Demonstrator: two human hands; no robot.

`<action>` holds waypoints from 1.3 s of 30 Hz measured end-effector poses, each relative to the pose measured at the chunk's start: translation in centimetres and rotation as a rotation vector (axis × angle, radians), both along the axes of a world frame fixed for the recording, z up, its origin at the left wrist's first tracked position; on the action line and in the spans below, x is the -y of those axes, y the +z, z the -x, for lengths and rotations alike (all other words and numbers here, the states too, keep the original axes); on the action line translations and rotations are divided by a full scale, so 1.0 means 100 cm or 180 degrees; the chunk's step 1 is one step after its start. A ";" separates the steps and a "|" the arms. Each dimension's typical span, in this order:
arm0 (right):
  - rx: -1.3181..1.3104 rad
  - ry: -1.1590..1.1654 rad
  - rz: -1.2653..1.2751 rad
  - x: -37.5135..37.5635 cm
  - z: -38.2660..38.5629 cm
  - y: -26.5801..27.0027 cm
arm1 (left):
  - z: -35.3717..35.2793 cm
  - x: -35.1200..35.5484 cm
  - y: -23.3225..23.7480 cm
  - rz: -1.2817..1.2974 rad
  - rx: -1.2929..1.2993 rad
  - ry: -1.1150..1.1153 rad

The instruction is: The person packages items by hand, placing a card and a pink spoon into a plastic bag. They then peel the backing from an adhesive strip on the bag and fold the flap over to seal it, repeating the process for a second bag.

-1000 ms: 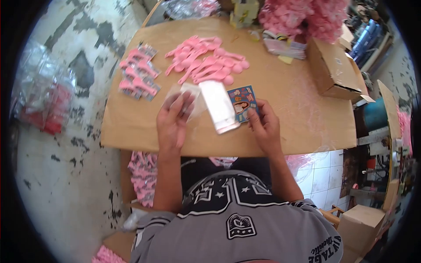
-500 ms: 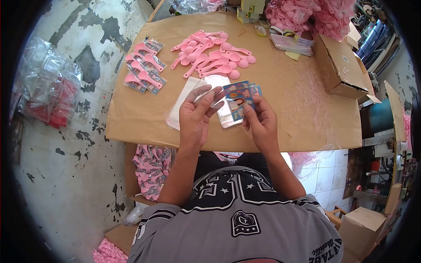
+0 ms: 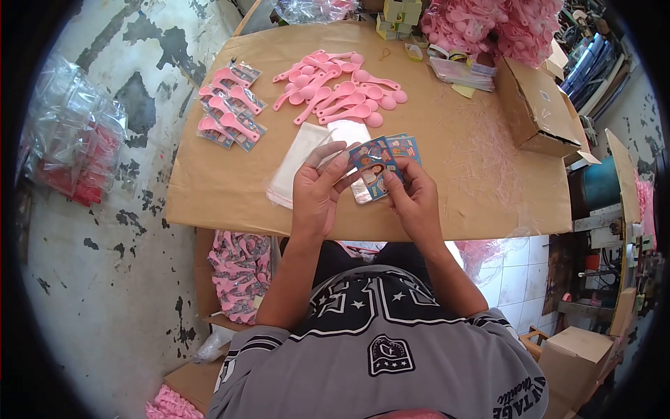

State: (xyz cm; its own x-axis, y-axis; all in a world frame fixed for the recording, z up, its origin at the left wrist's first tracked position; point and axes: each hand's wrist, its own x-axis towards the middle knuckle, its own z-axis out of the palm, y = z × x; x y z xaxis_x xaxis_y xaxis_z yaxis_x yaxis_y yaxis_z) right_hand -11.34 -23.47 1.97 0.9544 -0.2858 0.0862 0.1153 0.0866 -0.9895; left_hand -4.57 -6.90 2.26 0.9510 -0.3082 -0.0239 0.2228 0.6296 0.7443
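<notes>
My right hand (image 3: 417, 202) pinches several blue printed cards (image 3: 401, 148), fanned out, with the thumb on the front one. That front card (image 3: 373, 167) tilts toward my left hand (image 3: 317, 188). My left hand's fingers are curled around what looks like a clear plastic bag (image 3: 333, 152), hard to make out, and its fingertips meet the front card's left edge. Below the hands lie a stack of clear bags (image 3: 287, 174) and a shiny white packet (image 3: 363, 194). Beyond them is a heap of pink spoons (image 3: 342, 91).
To the left on the table, pink spoons lie on packed cards (image 3: 227, 112). An open cardboard box (image 3: 537, 105) stands at the right, with bulk pink spoons (image 3: 488, 28) behind. A box of packed spoons (image 3: 241, 272) is below the table's front edge.
The front card has moved left and down, away from the other cards, toward my left hand. My left hand has shifted slightly right, closing the gap between the hands.
</notes>
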 end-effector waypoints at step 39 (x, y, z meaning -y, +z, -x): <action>-0.0110 0.0404 -0.0957 -0.023 0.014 -0.001 | 0.017 0.022 0.008 0.1078 0.0382 0.0122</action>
State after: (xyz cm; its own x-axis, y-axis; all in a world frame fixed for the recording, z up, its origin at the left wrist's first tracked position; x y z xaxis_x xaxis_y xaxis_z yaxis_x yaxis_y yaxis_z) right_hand -12.74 -21.22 1.90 0.9849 -0.1722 -0.0173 0.0515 0.3871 -0.9206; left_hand -6.26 -9.07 3.07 0.9519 -0.2436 0.1860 0.1178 0.8511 0.5115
